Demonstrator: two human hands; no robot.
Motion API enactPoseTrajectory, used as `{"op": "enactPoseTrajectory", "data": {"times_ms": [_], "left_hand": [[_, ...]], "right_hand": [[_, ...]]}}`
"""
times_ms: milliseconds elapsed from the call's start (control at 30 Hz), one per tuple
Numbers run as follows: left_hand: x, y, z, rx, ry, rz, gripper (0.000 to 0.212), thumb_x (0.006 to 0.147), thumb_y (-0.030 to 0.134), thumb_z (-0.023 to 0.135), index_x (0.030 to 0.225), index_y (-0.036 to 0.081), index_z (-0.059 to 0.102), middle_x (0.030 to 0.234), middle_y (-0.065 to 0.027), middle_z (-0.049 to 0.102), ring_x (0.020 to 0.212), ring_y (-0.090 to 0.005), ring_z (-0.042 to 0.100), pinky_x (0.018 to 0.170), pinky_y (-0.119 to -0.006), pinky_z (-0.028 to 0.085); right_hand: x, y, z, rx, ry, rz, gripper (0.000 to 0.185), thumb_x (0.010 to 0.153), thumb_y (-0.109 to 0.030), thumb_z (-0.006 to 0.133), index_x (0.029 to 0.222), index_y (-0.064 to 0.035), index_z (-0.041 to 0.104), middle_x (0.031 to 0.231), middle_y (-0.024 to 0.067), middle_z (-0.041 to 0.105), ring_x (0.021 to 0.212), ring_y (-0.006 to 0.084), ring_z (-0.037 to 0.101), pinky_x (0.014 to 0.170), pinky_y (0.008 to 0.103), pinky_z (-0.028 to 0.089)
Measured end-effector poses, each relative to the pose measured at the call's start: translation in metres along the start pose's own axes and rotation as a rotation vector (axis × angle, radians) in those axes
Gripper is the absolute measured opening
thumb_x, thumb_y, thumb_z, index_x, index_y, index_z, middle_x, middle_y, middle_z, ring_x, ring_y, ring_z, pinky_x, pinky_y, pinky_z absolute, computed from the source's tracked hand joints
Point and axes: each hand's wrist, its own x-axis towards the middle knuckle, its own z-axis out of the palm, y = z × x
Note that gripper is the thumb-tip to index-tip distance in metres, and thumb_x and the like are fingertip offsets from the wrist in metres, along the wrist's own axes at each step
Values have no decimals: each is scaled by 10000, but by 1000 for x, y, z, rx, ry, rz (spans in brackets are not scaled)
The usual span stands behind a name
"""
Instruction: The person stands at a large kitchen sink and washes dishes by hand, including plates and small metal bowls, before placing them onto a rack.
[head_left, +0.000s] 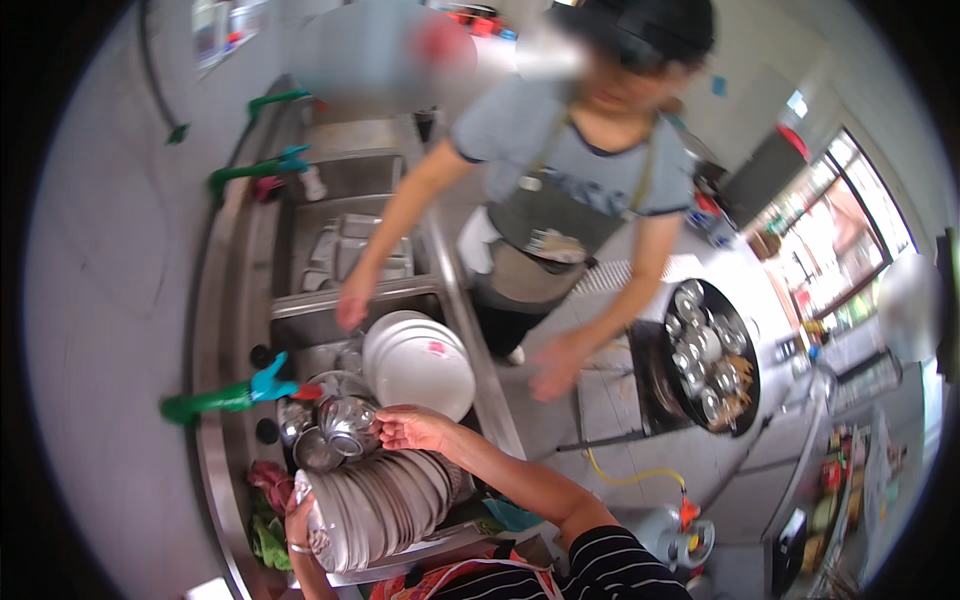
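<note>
A long row of stacked plates (382, 514), standing on edge and leaning, fills the near end of the steel sink. My left hand (300, 517) presses on the outer plate at the row's left end. Above the row, my right hand (409, 429) has its fingertips at the rim of a clear glass bowl (349, 420); it seems to pinch that rim. More glass and metal bowls lie around it in the basin. Just beyond my right hand rests a stack of white plates (424, 371), the top one with a red mark.
A co-worker in an apron (555, 225) stands across the sink, arms spread. A green pipe tap with a blue handle (225, 397) reaches over the basin. White dishes (352, 251) lie in the farther basin. A wok of glassware (709, 356) stands right, a gas cylinder (667, 532) below.
</note>
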Motion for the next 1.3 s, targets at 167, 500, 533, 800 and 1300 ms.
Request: {"op": "enactPoseTrajectory", "data": {"times_ms": [167,500,533,800,1300], "left_hand": [[30,-50,-38,-30,-95,-102,309,770,139,496,1050,7,503,964,-37,549,858,-118,514,746,-233,392],[-9,-33,-31,66,-114,-68,294,777,173,502,1017,5,516,905,-55,567,785,-122,538,689,-238,420],[-15,-27,-23,90,-120,-57,294,776,177,504,1013,4,518,899,-56,569,776,-122,541,681,-238,424],[-45,16,35,-197,-44,-134,320,761,230,546,966,-15,532,820,-51,584,674,-105,558,582,-222,444],[-43,-65,16,444,-205,569,235,790,175,524,963,17,521,835,-40,574,673,-102,554,599,-213,445]], "right_hand": [[-127,1,-24,-373,240,-423,162,791,-168,521,871,-27,514,746,53,545,650,108,527,638,239,452],[-420,-6,-197,-820,1732,-1397,216,788,-271,521,808,-56,526,658,24,562,616,95,519,576,223,400],[-464,-6,-243,-699,1710,-1173,215,780,-270,533,807,-57,549,636,27,573,559,89,513,497,204,391],[-556,-1,-453,-561,1818,-1060,185,719,-235,573,662,-66,525,535,9,486,425,86,415,368,200,324],[-389,-14,-241,-1130,1608,-1131,216,828,-84,392,998,4,492,878,77,532,824,180,520,705,270,429]]}}
